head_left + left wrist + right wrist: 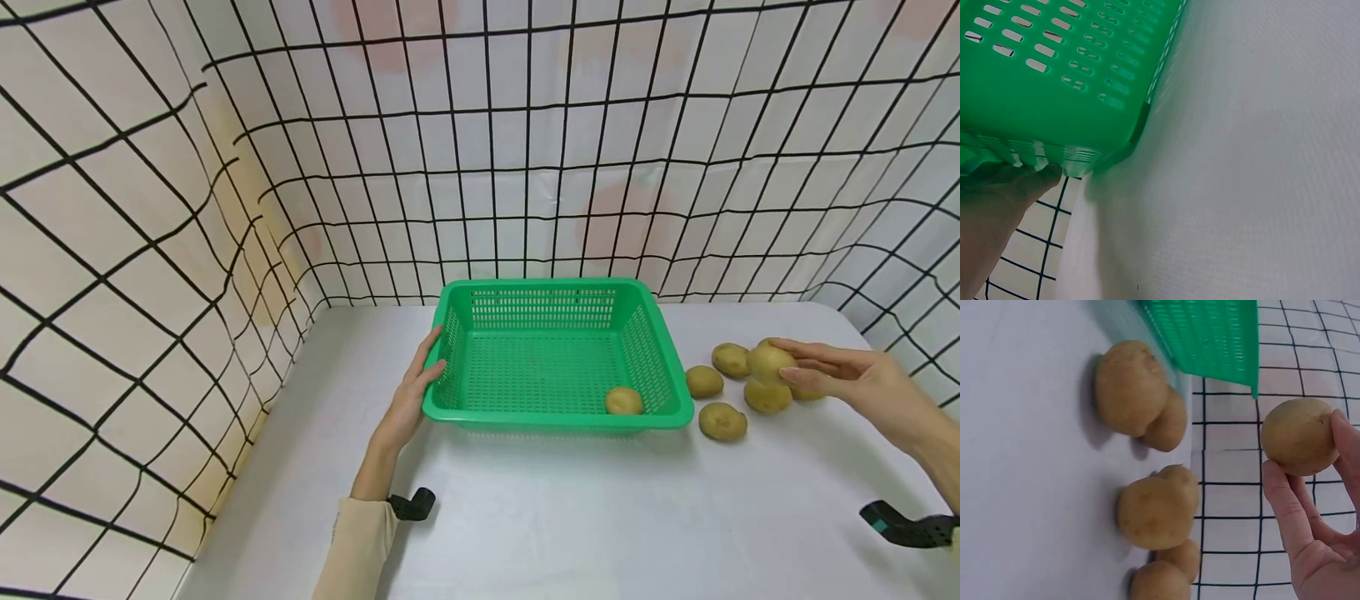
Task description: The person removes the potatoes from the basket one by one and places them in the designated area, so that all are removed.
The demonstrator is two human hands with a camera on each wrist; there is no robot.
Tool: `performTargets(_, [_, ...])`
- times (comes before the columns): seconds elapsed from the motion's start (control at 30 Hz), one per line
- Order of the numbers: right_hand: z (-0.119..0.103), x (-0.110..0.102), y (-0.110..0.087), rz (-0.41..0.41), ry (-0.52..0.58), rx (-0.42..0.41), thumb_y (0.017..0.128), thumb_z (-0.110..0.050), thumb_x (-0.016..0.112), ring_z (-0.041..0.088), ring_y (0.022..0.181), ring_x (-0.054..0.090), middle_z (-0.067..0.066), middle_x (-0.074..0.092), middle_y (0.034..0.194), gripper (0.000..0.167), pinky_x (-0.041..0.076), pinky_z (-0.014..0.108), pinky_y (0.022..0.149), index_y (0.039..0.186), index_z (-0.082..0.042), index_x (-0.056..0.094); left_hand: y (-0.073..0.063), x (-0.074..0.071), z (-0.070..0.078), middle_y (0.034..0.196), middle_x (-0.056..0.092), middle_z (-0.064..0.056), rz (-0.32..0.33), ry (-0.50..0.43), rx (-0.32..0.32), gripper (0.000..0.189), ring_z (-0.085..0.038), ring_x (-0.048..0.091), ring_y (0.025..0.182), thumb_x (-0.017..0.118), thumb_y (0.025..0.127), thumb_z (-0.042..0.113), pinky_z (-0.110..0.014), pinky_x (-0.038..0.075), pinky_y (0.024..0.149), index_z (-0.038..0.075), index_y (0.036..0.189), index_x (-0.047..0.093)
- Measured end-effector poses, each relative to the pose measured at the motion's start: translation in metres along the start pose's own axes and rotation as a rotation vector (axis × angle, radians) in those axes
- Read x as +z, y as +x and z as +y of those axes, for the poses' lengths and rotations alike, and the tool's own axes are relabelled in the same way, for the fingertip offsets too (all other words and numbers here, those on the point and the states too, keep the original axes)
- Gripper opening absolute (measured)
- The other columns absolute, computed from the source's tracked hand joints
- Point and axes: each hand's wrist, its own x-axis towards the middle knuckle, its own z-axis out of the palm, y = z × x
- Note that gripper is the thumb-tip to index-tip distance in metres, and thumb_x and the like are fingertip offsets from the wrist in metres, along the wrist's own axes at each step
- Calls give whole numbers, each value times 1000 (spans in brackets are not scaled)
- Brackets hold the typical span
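Note:
A green plastic basket (pixel 540 421) with slotted walls stands on the white table, with one potato (pixel 624 401) inside at its front right. My left hand (pixel 405 400) holds the basket's left side, fingers and thumb at the rim. In the left wrist view the thumb (pixel 1044 178) lies against the outer wall, while the other fingers are mostly hidden. To the right of the basket, my right hand (pixel 862 375) pinches a potato (pixel 1300 436) between thumb and fingers, raised above several loose potatoes (pixel 722 422).
A black wire grid (pixel 525 167) surrounds the table at the back and both sides, with pale sheeting behind it. White table surface (pixel 570 517) extends in front of the basket. A black wrist device (pixel 412 505) sits on the left forearm, another (pixel 907 527) on the right.

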Motion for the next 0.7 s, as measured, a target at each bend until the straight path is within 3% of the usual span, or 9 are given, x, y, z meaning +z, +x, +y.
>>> performTargets(0.07, [7, -1, -5, 2, -18, -3, 104, -20, 63, -28, 113, 47, -49, 53, 127, 51, 34, 3, 80, 154, -15, 51, 0, 0, 0, 175, 4, 6, -1, -4, 3, 60, -28, 3, 163, 39, 110, 31, -62, 11, 128, 40, 165, 17])
performTargets(0.23, [22, -3, -16, -18, -7, -19, 104, -13, 62, -32, 112, 45, -48, 54, 124, 50, 38, 0, 77, 152, -12, 52, 0, 0, 1, 175, 4, 5, -4, -10, 0, 60, -28, 3, 163, 40, 110, 31, -61, 12, 128, 39, 165, 17])
performTargets(0.37, [35, -2, -23, -31, -2, 18, 104, -16, 62, -37, 110, 39, -51, 53, 121, 49, 37, 0, 77, 153, -13, 52, -1, 1, 2, 175, 4, 6, -6, -10, -1, 60, -28, 4, 163, 39, 110, 31, -61, 12, 128, 39, 165, 17])
performTargets(0.57, [54, -1, -31, -59, -28, 116, 105, -25, 63, -33, 104, 43, -45, 59, 115, 50, 37, 6, 71, 154, -21, 51, -3, 1, 4, 174, 6, 8, -4, -12, -10, 59, -26, 8, 162, 40, 110, 32, -61, 16, 127, 41, 165, 18])
performTargets(0.7, [62, -1, -36, -89, 10, 111, 105, -19, 62, -28, 106, 51, -38, 64, 120, 51, 40, 5, 73, 154, -14, 50, -3, 1, 4, 175, 6, 7, -5, -12, -10, 60, -27, 7, 162, 40, 110, 32, -62, 16, 127, 40, 165, 17])
